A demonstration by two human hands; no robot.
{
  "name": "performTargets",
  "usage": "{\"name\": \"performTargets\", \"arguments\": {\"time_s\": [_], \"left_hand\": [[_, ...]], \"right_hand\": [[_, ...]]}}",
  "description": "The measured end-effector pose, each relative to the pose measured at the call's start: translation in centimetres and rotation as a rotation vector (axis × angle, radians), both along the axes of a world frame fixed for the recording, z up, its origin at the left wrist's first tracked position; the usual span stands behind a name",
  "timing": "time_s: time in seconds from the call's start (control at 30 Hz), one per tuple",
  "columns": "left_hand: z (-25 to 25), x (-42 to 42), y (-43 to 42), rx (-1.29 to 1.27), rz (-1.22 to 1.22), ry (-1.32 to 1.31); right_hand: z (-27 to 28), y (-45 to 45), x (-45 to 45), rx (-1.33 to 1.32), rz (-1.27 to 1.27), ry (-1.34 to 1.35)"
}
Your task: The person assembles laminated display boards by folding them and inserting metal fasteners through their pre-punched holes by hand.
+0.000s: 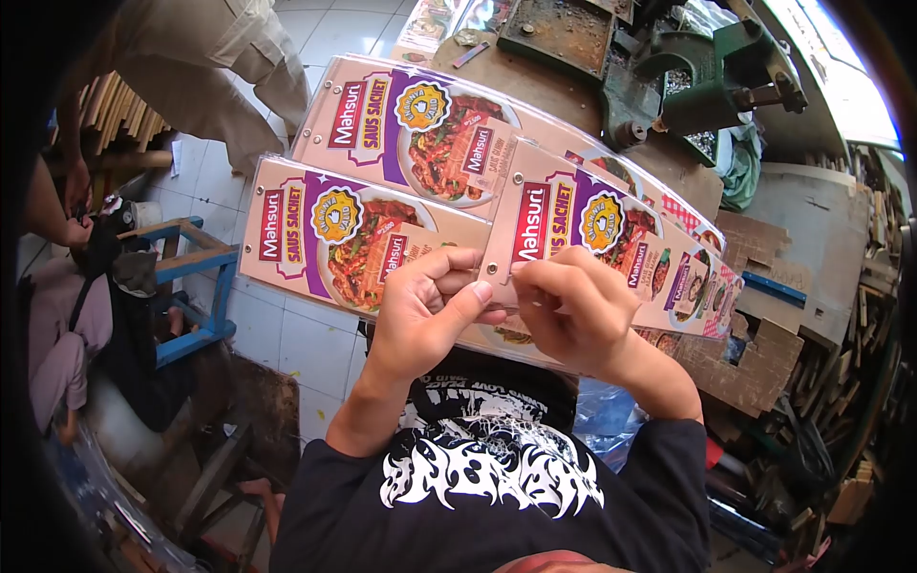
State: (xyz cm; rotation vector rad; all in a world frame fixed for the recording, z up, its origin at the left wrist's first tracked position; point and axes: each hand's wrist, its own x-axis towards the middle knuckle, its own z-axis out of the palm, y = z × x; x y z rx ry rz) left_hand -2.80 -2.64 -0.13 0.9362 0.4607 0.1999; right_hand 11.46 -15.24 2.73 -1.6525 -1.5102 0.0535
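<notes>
While the left hand (420, 320) and right hand (585, 310) curl their fingers at the mid-frame Mahsuri placard (564, 234), any grip is unclear. Two eyelets (492, 268) are already set; what remains doesn't show.

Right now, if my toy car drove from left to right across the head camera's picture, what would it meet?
Blue stool-like frame → left hand → right hand → crumpled green material → pile of wood scraps.
</notes>
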Motion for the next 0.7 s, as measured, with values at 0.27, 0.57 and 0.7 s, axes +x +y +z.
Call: {"name": "performTargets", "arguments": {"time_s": [0.27, 0.57, 0.7], "left_hand": [[-1.0, -1.1, 0.7, 0.030, 0.094, 0.070], [-3.8, -10.2, 7.9, 0.129, 0.435, 0.050], [-2.6, -12.3, 9.8, 0.343, 0.577, 0.225]], "right_hand": [[-0.1, -5.9, 3.5, 0.080, -0.342, 0.124], [-5.1, -20.7, 8.5, 0.287, -1.249, 0.319], [-8.2, -25.3, 5.6, 0.269, -1.431, 0.480]]}}
